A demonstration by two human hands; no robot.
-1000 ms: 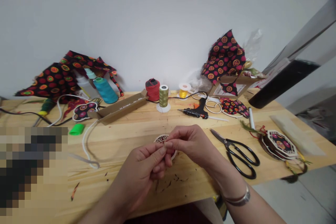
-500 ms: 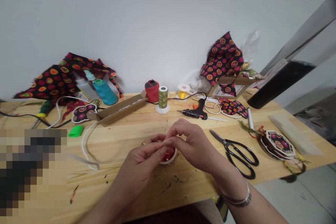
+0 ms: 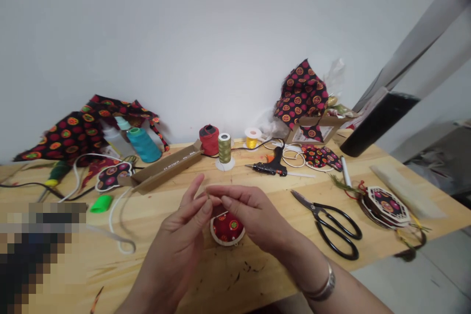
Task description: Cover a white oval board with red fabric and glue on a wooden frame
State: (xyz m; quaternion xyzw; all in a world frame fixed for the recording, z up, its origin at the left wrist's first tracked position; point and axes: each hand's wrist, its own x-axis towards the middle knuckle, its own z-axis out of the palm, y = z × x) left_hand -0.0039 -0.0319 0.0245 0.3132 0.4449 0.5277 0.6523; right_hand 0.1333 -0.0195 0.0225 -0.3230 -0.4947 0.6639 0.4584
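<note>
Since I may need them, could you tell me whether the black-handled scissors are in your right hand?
No, the black-handled scissors lie on the table right of your right hand.

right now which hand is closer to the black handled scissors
Right. The right hand sits just to the left of the scissors, not touching them. The left hand is farther off, beyond the right hand and the red fabric disc.

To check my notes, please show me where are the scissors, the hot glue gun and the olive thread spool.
Scissors (image 3: 315,207), head view, on the pivot.
Hot glue gun (image 3: 270,169), head view, on the black body.
Olive thread spool (image 3: 224,148), head view, on the wound thread.
</note>
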